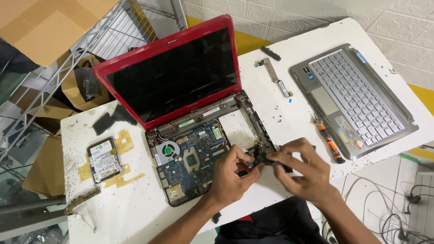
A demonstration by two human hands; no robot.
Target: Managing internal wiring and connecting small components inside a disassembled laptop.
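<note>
Nearest the viewer, the left hand and the right hand meet above the front edge of the white counter, both pinching a small black plastic component between thumb and fingertips; its exact form is too small to tell. The part is held just off the right front corner of the opened red laptop base with exposed blue circuit board, whose round cooling fan sits at the board's left. The step in hand appears to be the handling of a part beside the chassis; any further move calls for a steady two-handed pinch and care near the bare board. An orange-handled screwdriver lies right of the hands, a silver hard drive at far left. Beyond stand the red-framed dark screen and a detached silver keyboard panel.
</note>
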